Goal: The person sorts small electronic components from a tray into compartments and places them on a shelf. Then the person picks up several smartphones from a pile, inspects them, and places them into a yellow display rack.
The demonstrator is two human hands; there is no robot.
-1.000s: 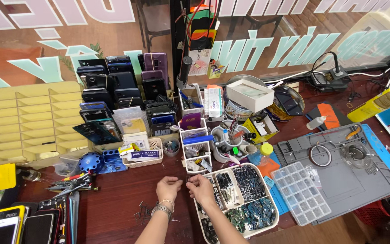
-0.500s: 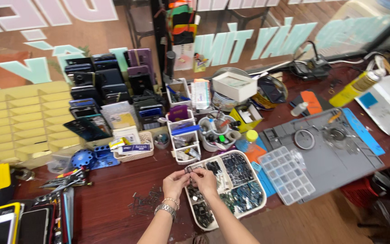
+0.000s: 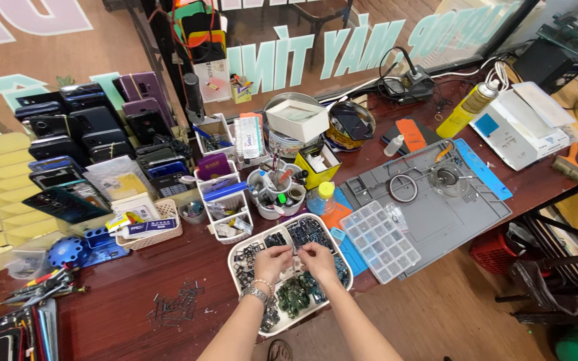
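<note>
My left hand (image 3: 272, 263), with a metal watch on its wrist, and my right hand (image 3: 316, 260) meet over a white oval tray (image 3: 239, 247) full of small dark phone parts. Their fingertips pinch one tiny part together between them, just above the tray. The part is too small to identify. A small pile of dark metal bits (image 3: 176, 306) lies on the red-brown table left of the tray.
A clear compartment box (image 3: 382, 241) lies right of the tray on a grey work mat (image 3: 449, 214). Small white baskets (image 3: 225, 200), cups of tools (image 3: 277, 187) and stacked phones (image 3: 75, 144) stand behind. Hand tools (image 3: 41, 284) lie far left. The table edge runs near me.
The view swung left and leaned forward, so the tray and my hands now sit at centre. Both hands stayed together over the tray, still working on a small part.
</note>
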